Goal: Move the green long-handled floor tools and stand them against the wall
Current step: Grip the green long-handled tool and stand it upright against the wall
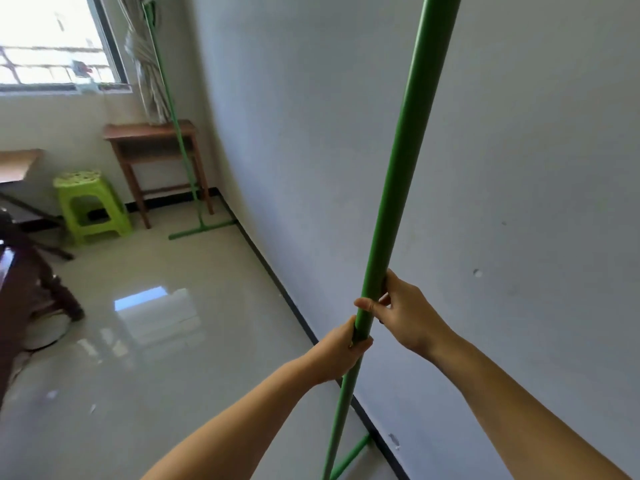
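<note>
Both hands are on the near green floor tool's handle (398, 188). My left hand (341, 351) is wrapped fully around the shaft, thumb on the near side. My right hand (403, 311) grips just above it, thumb across the front of the shaft, fingers behind. The two hands are nearly touching.

The handle runs steeply upward and leaves the top edge of view. It tilts slightly toward the white wall (519, 168) on my right. Its green crossbar head (353, 455) sits low on the tiled floor (173, 375), just beside the black baseboard (277, 282). I cannot tell whether the shaft touches the wall.

A second green floor tool (173, 133) stands in the far corner. Its flat head rests on the floor with one end at the baseboard; its handle rises in front of a wooden side table (149, 133) and beside a bunched curtain (145, 71).

A lime green plastic stool (86, 199) stands left of that table, under the window (52, 39).
</note>
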Demonstrator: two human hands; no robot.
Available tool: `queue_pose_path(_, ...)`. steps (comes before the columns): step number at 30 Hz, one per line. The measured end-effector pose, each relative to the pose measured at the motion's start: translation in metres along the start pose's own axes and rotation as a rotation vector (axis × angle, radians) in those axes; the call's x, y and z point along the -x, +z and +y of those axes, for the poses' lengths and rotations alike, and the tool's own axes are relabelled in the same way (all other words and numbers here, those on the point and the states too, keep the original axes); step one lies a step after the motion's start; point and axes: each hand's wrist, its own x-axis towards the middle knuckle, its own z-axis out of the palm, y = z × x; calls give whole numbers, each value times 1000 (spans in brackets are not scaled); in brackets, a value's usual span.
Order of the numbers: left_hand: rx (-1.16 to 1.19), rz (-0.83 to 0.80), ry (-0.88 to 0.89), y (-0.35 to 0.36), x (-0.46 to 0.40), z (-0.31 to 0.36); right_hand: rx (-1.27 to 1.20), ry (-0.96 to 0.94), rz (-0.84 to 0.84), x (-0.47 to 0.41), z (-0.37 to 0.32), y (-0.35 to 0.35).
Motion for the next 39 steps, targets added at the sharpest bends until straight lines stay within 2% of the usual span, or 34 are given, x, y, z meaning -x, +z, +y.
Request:
queue_pose_path(8, 37, 184, -44, 19, -14, 16, 6, -186, -70, -15, 22, -20)
queue_pose_path(17, 49, 223, -67, 19, 6, 8, 45, -289, -82, -14, 22, 1)
queue_pose_path(33, 42, 237, -48, 19, 7, 9, 65, -164, -67, -4, 13, 2)
queue_pose_path(39, 104, 172, -56, 10, 11, 4, 87, -69, -136, 8, 3, -14)
